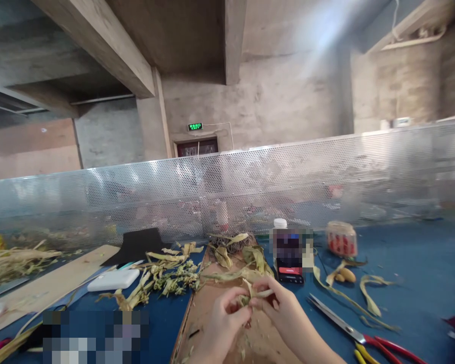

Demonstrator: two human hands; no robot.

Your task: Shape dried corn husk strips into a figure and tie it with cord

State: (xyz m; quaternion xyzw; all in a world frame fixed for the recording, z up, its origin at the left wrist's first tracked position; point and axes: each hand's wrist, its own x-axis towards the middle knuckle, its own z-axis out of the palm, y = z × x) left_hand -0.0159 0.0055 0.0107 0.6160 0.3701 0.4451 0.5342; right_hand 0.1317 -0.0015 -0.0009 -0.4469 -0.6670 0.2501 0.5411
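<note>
Both hands meet above a brown board (208, 323) at the lower middle. My left hand (233, 316) is closed, its fingers curled around a small piece of dried leaf (249, 289). Beside it, my right hand (275, 301) pinches the same pale leaf piece between thumb and fingers. The fingertips of the two hands nearly touch, and part of the leaf is hidden behind them. Just beyond the hands, more dried leaves (255, 258) lie on the board.
Scissors with red handles (354, 333) lie at the right, near a curled leaf strip (370, 298) and a jar with red contents (341, 240). Dried greenish sprigs (180, 278) and a white box (114, 279) are at the left. A perforated metal screen (212, 187) stands behind.
</note>
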